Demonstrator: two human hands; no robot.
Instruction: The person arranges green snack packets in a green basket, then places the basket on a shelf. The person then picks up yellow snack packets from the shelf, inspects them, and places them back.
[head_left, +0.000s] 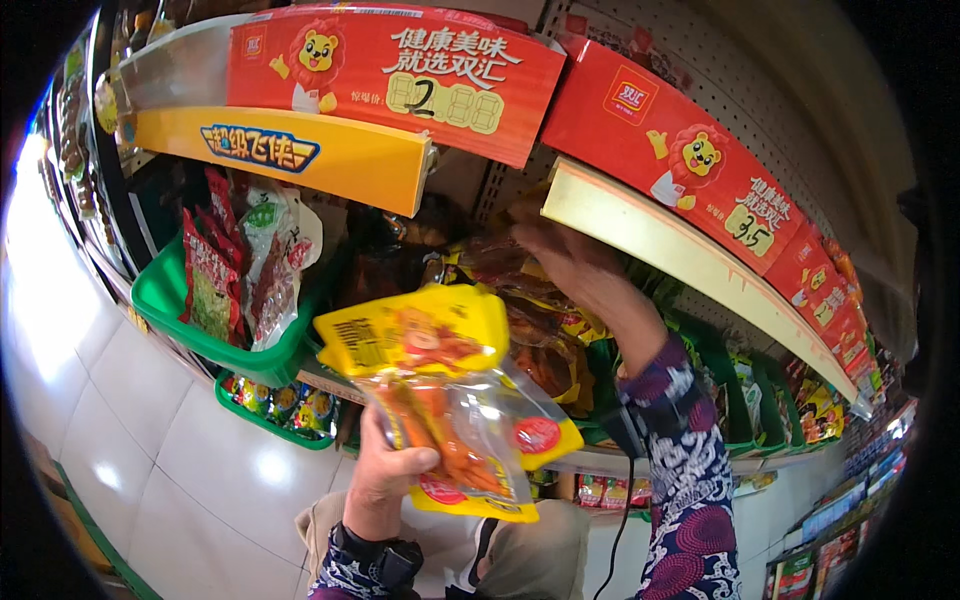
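Yellow-topped clear plastic packets of orange-brown meat (450, 427) are gripped along their left side by my left hand (390, 469), its thumb over the front. My right hand (574, 262) reaches into the shelf under a cream shelf edge, over a pile of similar yellow-edged vacuum packs of meat (544, 360). The right hand is blurred and its fingertips lie in shadow, so whether it touches or holds a pack cannot be told.
A green plastic basket (217, 349) with red and clear food packets stands left of the pile. More green baskets (757, 420) line the shelf at right. Red price boards (397, 75) and a yellow shelf strip (277, 154) overhang the front. A black cable (626, 517) hangs beside my right sleeve.
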